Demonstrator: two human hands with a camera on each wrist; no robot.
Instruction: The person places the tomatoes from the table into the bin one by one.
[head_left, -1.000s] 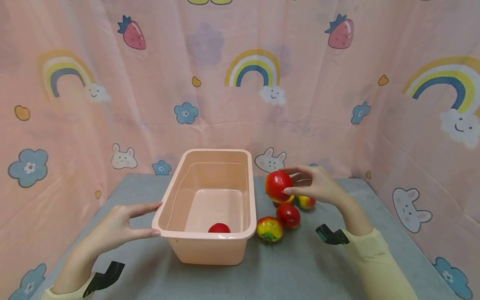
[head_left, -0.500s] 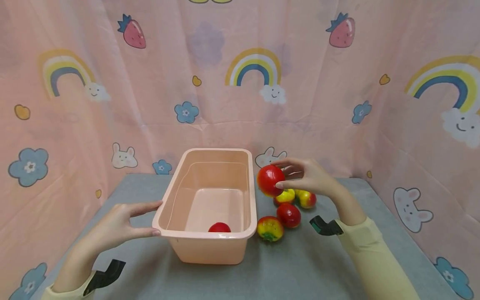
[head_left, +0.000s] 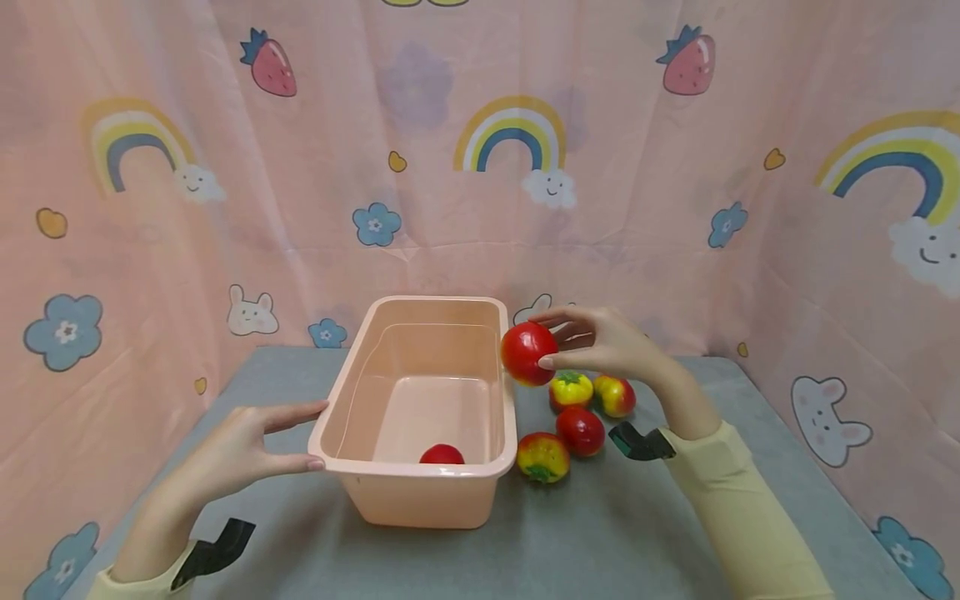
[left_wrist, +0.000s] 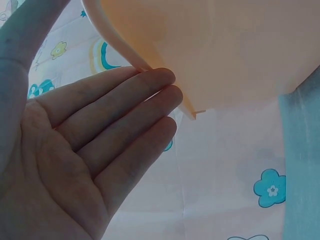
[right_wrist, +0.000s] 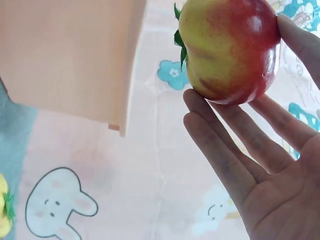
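Observation:
The right hand point(head_left: 609, 343) pinches a red round fruit point(head_left: 528, 354) between thumb and fingertips, raised at the right rim of a peach plastic bin point(head_left: 422, 495). Seen from the right wrist, this fruit point(right_wrist: 227, 50) is red and yellow with green leaves, and the right hand point(right_wrist: 265, 165) supports it by the fingertips. The left hand point(head_left: 232, 454) touches the bin's left rim with thumb and fingertips. In the left wrist view the left hand's point(left_wrist: 95, 135) fingers lie nearly straight against the bin point(left_wrist: 215, 55). One red fruit point(head_left: 442, 454) lies inside the bin near its front wall.
Right of the bin on the grey table point(head_left: 600, 533) lie a red fruit point(head_left: 580, 431) and red-yellow ones point(head_left: 543, 457), point(head_left: 571, 391), point(head_left: 615, 396). A patterned pink curtain point(head_left: 315, 167) stands behind and at the sides.
The right hand has carried its fruit left and slightly upward, from above the other fruits to the bin's right rim. The left hand keeps its place at the bin.

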